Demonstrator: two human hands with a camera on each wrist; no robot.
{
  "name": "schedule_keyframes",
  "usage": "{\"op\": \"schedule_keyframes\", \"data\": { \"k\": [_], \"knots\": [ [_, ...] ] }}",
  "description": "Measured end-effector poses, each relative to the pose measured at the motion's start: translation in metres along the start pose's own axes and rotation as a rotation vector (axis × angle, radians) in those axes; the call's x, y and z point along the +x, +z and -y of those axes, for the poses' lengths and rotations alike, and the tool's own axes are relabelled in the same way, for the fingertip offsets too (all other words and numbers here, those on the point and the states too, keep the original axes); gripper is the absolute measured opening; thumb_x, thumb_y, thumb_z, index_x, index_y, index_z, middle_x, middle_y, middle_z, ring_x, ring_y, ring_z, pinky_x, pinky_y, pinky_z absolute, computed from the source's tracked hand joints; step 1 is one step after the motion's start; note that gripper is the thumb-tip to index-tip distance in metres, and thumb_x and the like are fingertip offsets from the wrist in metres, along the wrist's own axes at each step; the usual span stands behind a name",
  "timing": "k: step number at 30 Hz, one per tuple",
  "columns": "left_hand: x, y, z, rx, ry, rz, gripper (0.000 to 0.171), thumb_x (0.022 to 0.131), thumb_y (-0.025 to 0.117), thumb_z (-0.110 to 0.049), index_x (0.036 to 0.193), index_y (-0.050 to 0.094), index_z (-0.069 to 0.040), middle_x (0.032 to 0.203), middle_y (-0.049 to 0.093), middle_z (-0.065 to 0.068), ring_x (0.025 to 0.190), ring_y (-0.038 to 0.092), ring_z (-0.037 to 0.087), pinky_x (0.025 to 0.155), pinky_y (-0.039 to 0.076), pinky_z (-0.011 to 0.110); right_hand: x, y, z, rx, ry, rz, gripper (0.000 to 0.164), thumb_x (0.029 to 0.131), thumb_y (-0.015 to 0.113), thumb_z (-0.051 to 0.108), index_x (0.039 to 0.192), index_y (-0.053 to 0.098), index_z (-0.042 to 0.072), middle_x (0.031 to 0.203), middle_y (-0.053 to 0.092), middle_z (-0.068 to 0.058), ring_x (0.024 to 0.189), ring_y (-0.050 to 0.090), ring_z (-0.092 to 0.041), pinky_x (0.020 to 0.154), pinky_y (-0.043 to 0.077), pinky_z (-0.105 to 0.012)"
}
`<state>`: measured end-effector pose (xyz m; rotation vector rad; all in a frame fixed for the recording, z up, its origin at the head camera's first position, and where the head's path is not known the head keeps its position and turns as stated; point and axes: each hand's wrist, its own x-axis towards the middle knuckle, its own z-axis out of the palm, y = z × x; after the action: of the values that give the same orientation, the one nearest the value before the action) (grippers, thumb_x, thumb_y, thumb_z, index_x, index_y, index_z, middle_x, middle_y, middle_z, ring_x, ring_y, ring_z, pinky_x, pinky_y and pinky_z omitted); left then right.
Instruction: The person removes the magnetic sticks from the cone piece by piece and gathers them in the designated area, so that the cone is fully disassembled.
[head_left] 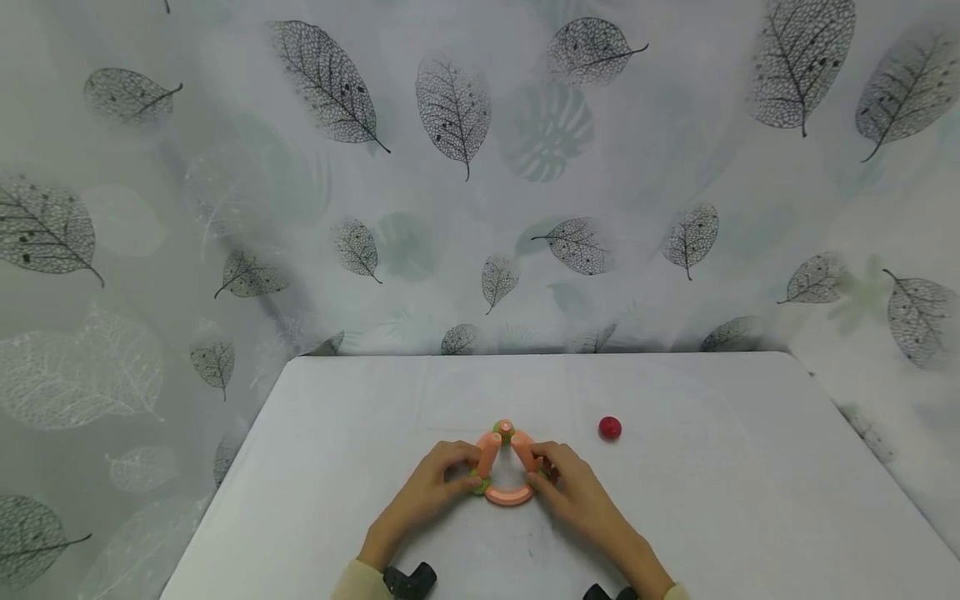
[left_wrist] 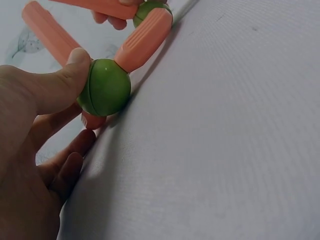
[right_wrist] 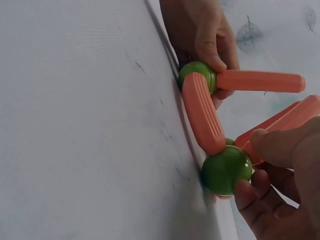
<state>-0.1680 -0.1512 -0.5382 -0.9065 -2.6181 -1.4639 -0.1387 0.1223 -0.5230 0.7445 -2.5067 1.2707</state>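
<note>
A building-toy frame of orange rods and green balls stands on the table. Its curved front rod point(head_left: 510, 497) lies low between two green balls, and a third green ball point(head_left: 498, 434) sits at the back. Straight orange rods rise from the balls and lean inward. My left hand point(head_left: 438, 482) grips the frame at the left green ball point(left_wrist: 109, 87), its thumb on the joint with the upright rod point(left_wrist: 47, 31). On the other side, my right hand point(head_left: 572, 492) pinches the upright rod point(right_wrist: 295, 117) just above the right green ball point(right_wrist: 226, 171), other fingers touching that ball.
A red ball point(head_left: 610, 428) rests on the white table point(head_left: 360, 417), to the right of the frame and a little farther back. Behind the table hangs a leaf-patterned sheet point(head_left: 637, 167). Dark wrist straps point(head_left: 410, 581) show at the near edge.
</note>
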Motion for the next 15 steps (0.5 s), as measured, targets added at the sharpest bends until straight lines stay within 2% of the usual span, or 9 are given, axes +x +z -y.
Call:
{"op": "schedule_keyframes", "data": {
  "k": [4, 7, 11, 15],
  "knots": [
    [-0.0011, 0.0001, 0.0004, -0.009, -0.027, 0.007, 0.022, 0.090, 0.079, -0.023, 0.111, 0.075, -0.024, 0.115, 0.076, -0.005, 0.104, 0.063, 0.024, 0.094, 0.047, 0.032, -0.0001, -0.0047, -0.0025, 0.014, 0.019, 0.050, 0.034, 0.091, 0.078, 0.005, 0.121, 0.063, 0.011, 0.095, 0.058, 0.007, 0.085, 0.055, -0.008, 0.074, 0.054, -0.024],
    [-0.0023, -0.0001, -0.0006, -0.007, -0.056, 0.009, 0.023, 0.090, 0.079, -0.023, 0.113, 0.074, -0.025, 0.116, 0.075, -0.006, 0.106, 0.063, 0.023, 0.095, 0.048, 0.033, 0.0003, -0.0076, -0.0049, 0.039, 0.015, 0.079, 0.030, 0.091, 0.077, 0.002, 0.115, 0.060, 0.012, 0.096, 0.059, 0.006, 0.088, 0.058, -0.007, 0.076, 0.057, -0.025],
    [-0.0021, -0.0013, -0.0019, 0.020, -0.072, -0.005, 0.025, 0.089, 0.080, -0.022, 0.113, 0.074, -0.026, 0.115, 0.074, -0.007, 0.106, 0.063, 0.020, 0.095, 0.048, 0.032, 0.0024, -0.0093, -0.0061, 0.052, 0.017, 0.091, 0.030, 0.090, 0.077, -0.001, 0.105, 0.057, 0.013, 0.098, 0.061, 0.005, 0.092, 0.060, -0.008, 0.076, 0.058, -0.023],
    [-0.0034, -0.0011, -0.0022, 0.038, -0.081, -0.024, 0.024, 0.089, 0.080, -0.021, 0.112, 0.075, -0.026, 0.114, 0.074, -0.007, 0.105, 0.063, 0.018, 0.095, 0.048, 0.031, 0.0017, -0.0077, -0.0039, 0.005, 0.027, 0.088, 0.031, 0.088, 0.078, -0.002, 0.103, 0.056, 0.014, 0.097, 0.063, 0.006, 0.092, 0.061, -0.009, 0.076, 0.058, -0.022]
  ]
}}
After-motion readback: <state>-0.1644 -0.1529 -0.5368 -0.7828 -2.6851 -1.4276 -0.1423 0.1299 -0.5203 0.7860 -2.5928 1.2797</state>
